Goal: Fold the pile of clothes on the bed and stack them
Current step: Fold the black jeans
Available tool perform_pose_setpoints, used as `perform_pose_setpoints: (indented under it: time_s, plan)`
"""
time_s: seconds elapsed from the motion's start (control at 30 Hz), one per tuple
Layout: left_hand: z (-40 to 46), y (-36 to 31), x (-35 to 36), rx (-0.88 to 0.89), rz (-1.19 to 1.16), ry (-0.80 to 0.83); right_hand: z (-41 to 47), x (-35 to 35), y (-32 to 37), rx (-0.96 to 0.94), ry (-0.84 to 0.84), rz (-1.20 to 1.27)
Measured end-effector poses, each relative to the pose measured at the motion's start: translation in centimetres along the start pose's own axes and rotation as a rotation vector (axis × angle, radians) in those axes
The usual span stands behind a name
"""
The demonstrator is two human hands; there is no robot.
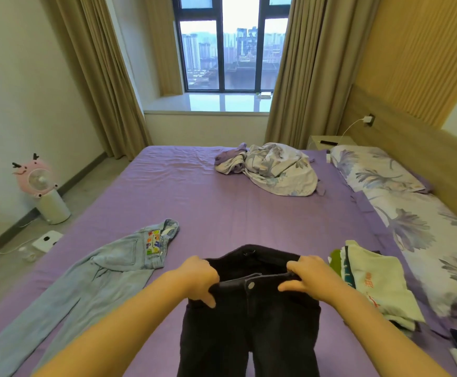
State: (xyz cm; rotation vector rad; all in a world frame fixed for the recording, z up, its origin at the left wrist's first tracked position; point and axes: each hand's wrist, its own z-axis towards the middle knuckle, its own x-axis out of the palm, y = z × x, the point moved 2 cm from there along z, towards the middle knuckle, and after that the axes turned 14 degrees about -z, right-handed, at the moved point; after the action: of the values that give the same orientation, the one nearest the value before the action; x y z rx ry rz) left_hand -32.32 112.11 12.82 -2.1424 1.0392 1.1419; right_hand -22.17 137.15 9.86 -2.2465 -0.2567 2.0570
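Black jeans (251,308) laid front-up directly below and between both hands, legs toward the wearer. Left hand (200,280) and right hand (307,282) each clamped on a side of the waistband, fingers curled. Folded stack (371,281) just right of the right hand: done. Light blue jeans (91,270) left of the left hand, unfolded. Roughly midway, judging by this.

Both bare arms are reaching forward. The left hand (200,278) and right hand (307,276) are each closing a grip on the trousers' (249,322) waistband, one at either side of its button.
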Motion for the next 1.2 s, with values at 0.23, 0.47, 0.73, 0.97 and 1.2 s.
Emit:
perform_pose_setpoints:
  time_s: [0.23,0.47,0.73,0.97,1.2]
  plan:
    - [-2.9,3.4,-2.4,-0.106,0.194,-0.239,-3.0,-1.5,-4.7,0.031,0.037,-0.193]
    - [-5.1,2.0,-7.5,-0.199,-0.237,-0.455,-5.0,-5.6,-6.2,0.291,-0.035,0.361]
    - [-8.8,1.8,-12.8,-0.069,-0.793,-0.641,-5.1,-11.7,-7.6,0.427,-0.26,0.796]
    - [-14.6,2.1,-19.5,-0.154,-1.049,-0.565,-4.8,-19.6,-8.4,0.396,-0.314,1.096]
    - [-18.9,1.6,-25.5,0.087,-1.306,-1.052,-5.2,-30.0,-9.0,0.306,-0.537,1.122]
